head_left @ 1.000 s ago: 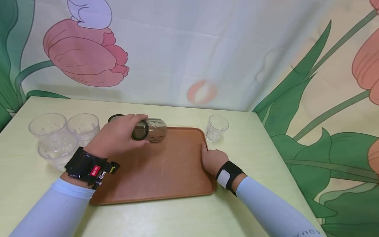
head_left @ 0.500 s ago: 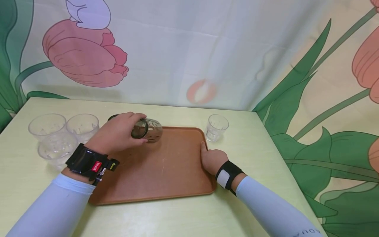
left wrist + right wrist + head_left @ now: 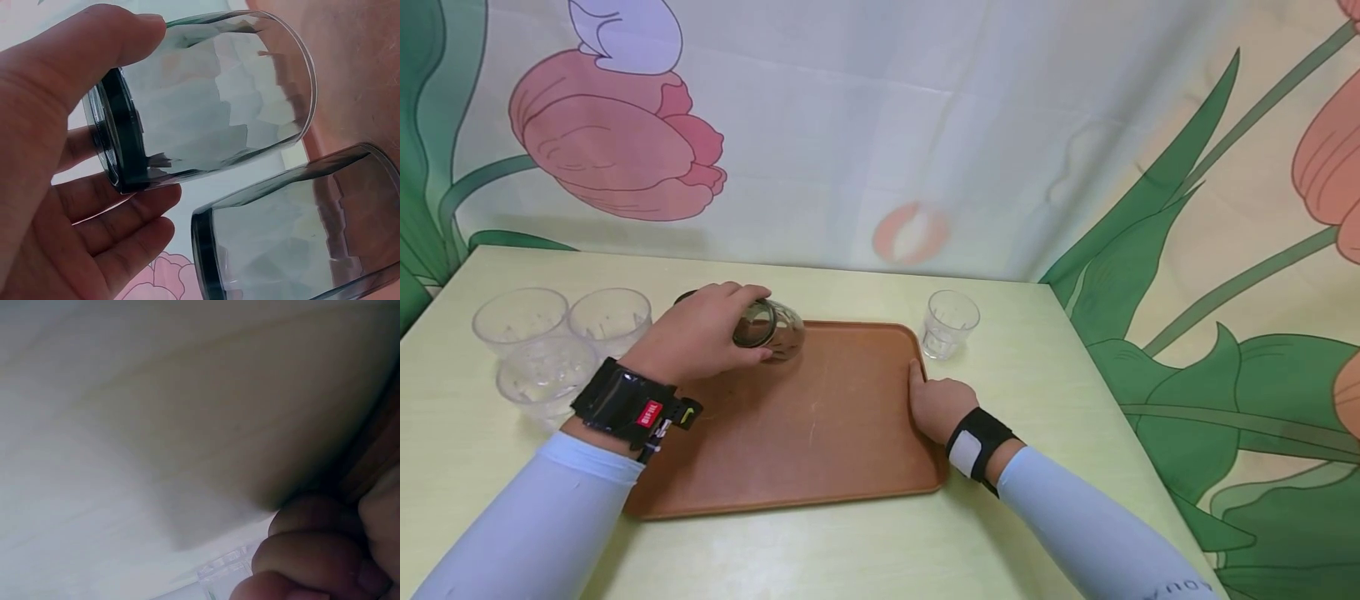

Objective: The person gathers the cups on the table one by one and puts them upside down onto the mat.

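My left hand [image 3: 692, 333] grips a smoky glass tumbler [image 3: 790, 329] by its thick dark base, over the back left part of a brown tray [image 3: 820, 433]. In the left wrist view the thumb lies on one side of this tumbler [image 3: 231, 100] and fingers are on the other; its mouth points toward the tray. A second smoky tumbler [image 3: 281, 244] is close beside it, base up; in the head view my hand hides most of it. My right hand [image 3: 943, 404] holds the tray's right edge, thumb over the rim and fingers curled outside it.
Three clear glasses, one of them a near glass [image 3: 546, 371], stand close together left of the tray. Another clear glass [image 3: 950, 325] stands just beyond the tray's back right corner. The pale table [image 3: 1037, 358] ends at a printed curtain [image 3: 820, 150] behind.
The tumbler in my left hand has drawn left and swung from nearly sideways toward mouth-down. My right hand and the tray have stayed in place.
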A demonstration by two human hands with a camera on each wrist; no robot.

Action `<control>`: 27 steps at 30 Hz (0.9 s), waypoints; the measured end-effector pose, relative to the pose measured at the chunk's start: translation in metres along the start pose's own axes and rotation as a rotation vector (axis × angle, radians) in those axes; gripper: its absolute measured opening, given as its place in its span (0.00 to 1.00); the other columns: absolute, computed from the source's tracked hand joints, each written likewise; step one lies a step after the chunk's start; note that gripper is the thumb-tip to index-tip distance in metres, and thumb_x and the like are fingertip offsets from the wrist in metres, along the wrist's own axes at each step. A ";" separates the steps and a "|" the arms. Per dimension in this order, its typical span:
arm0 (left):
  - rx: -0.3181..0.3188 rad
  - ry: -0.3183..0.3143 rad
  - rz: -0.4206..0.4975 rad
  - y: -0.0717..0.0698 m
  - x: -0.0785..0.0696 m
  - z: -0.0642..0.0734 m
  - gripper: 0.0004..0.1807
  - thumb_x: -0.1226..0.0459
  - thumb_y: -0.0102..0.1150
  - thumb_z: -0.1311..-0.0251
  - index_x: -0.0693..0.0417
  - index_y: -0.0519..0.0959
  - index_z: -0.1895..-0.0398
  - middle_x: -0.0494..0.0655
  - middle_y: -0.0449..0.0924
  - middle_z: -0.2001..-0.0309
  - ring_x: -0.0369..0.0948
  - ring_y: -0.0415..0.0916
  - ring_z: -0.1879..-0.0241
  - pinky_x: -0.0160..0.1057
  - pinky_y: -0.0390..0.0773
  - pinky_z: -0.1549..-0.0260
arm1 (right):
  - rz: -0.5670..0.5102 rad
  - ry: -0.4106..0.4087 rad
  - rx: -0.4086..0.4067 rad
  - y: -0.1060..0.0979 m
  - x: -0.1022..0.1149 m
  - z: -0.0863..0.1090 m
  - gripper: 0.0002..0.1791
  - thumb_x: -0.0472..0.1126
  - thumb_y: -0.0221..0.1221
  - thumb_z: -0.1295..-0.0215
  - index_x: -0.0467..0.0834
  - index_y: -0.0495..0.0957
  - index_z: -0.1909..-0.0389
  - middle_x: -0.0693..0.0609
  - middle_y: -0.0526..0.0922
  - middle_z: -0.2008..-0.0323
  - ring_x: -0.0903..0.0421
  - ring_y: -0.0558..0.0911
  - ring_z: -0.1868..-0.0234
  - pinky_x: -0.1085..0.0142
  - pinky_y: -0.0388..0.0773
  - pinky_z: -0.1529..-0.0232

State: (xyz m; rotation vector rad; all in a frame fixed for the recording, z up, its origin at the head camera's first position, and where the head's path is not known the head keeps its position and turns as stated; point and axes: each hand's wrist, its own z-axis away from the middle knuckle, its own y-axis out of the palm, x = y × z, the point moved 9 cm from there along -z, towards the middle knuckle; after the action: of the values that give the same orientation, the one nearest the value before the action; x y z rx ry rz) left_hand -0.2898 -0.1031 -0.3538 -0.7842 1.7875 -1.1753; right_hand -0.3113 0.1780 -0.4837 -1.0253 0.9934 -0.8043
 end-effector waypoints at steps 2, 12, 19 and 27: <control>0.005 0.011 -0.001 0.000 0.000 -0.001 0.42 0.51 0.74 0.48 0.62 0.70 0.33 0.61 0.80 0.48 0.54 0.77 0.49 0.56 0.79 0.48 | 0.000 0.002 -0.004 0.001 -0.001 -0.001 0.29 0.40 0.45 0.23 0.39 0.57 0.23 0.50 0.73 0.87 0.50 0.74 0.85 0.56 0.73 0.84; 0.020 0.011 -0.004 0.005 0.002 -0.004 0.42 0.51 0.73 0.48 0.63 0.70 0.34 0.60 0.81 0.50 0.54 0.78 0.51 0.55 0.80 0.50 | 0.014 -0.006 -0.009 0.002 0.000 0.001 0.29 0.39 0.45 0.23 0.39 0.58 0.24 0.51 0.73 0.88 0.51 0.73 0.86 0.57 0.73 0.85; 0.025 0.011 -0.014 0.009 0.004 -0.006 0.41 0.51 0.73 0.48 0.63 0.70 0.34 0.59 0.81 0.52 0.53 0.78 0.52 0.55 0.80 0.53 | 0.009 -0.006 0.007 0.000 -0.001 0.001 0.30 0.40 0.45 0.23 0.39 0.57 0.23 0.51 0.73 0.88 0.51 0.73 0.86 0.58 0.72 0.85; 0.031 0.004 -0.027 0.014 0.008 -0.009 0.42 0.50 0.73 0.48 0.63 0.70 0.34 0.60 0.81 0.52 0.53 0.79 0.52 0.55 0.81 0.53 | 0.044 -0.019 0.026 0.000 0.001 0.002 0.30 0.40 0.46 0.23 0.40 0.57 0.23 0.53 0.72 0.89 0.53 0.72 0.87 0.62 0.69 0.87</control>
State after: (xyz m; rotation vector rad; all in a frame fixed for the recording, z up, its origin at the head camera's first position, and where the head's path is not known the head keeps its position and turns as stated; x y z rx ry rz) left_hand -0.3019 -0.1011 -0.3674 -0.7905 1.7630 -1.2206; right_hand -0.3091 0.1778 -0.4837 -0.9836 0.9836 -0.7682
